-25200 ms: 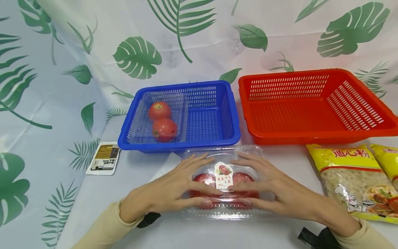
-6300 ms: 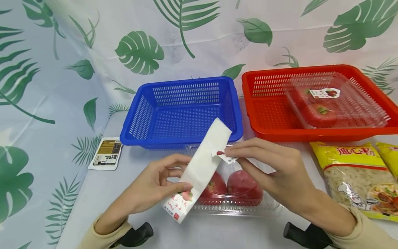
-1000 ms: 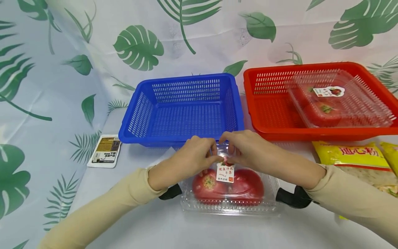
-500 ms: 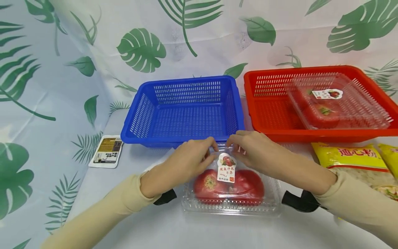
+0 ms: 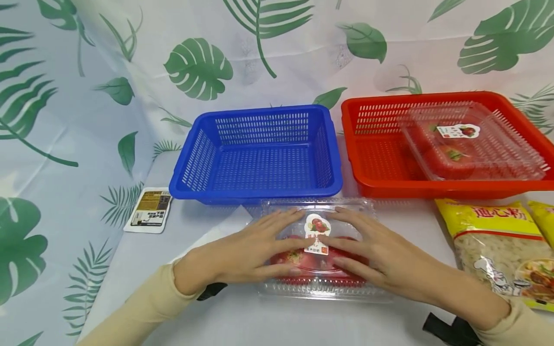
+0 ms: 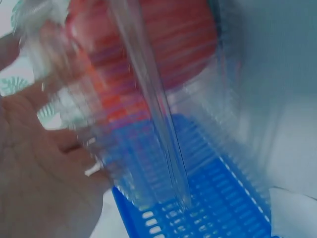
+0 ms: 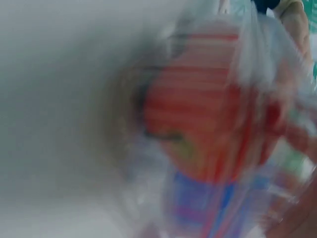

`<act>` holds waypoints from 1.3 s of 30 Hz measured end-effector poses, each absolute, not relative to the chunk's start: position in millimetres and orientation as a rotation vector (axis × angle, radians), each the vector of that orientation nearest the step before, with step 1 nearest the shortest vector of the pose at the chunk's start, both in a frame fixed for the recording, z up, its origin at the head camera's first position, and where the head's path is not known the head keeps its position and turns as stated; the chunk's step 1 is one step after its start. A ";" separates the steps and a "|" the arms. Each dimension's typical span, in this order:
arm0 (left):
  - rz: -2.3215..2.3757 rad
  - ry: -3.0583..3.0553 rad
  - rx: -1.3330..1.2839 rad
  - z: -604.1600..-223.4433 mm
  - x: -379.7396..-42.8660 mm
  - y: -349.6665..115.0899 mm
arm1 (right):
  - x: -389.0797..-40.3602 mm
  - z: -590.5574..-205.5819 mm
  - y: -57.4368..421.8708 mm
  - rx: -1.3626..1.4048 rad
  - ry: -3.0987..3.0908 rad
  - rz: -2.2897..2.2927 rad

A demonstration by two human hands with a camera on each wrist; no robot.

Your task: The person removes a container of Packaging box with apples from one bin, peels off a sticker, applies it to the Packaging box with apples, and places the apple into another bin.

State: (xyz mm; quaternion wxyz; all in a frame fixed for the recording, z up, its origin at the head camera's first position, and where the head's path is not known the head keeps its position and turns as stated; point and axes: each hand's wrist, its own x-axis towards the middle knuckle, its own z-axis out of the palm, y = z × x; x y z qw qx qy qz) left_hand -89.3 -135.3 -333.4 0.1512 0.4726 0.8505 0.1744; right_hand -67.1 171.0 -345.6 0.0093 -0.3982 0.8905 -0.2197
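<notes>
A clear plastic clamshell box lies in front of the blue basket, with two red apples inside. On its lid sits a white sticker printed with apples. My left hand rests on the lid's left side with fingers spread. From the right, my right hand lies over the lid, fingers spread too, one fingertip overlapping the sticker's edge. In the left wrist view the box wall is blurred beside the palm. An apple shows through plastic in the right wrist view.
Behind the box stands a blue basket. A red basket at right holds another stickered box of red apples. Yellow pasta bags lie at far right. A white label strip lies beside the left forearm; a small packet is farther left.
The sticker came off the strip in my right hand and now sits on the lid. My hands have gone from pinching near the sticker's top to spreading over the lid. The first box moved to the red basket.
</notes>
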 end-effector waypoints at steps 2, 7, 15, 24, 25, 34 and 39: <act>0.533 2.387 1.360 -331.2 -90.2 -138.1 | -66.9 -346.9 175.6 -1.270 2.742 -0.738; 0.550 2.335 1.353 -325.5 -89.6 -138.8 | -67.5 -347.1 181.0 -1.373 2.685 -0.738; 0.685 2.455 1.361 -326.1 -82.7 -141.4 | -56.9 -338.9 188.0 -1.222 2.777 -0.900; 1.333 2.724 0.725 -328.7 -62.8 -162.5 | -55.3 -352.7 221.8 -0.609 2.799 -1.452; 1.375 2.677 0.607 -329.4 -61.5 -164.2 | -55.5 -355.8 226.4 -0.530 2.756 -1.479; 1.449 2.152 0.090 -354.1 -61.0 -168.7 | -63.0 -380.0 243.9 -0.190 2.163 -1.615; 1.590 1.975 0.096 -370.9 -62.0 -166.3 | -69.0 -391.6 238.2 -0.134 1.898 -1.718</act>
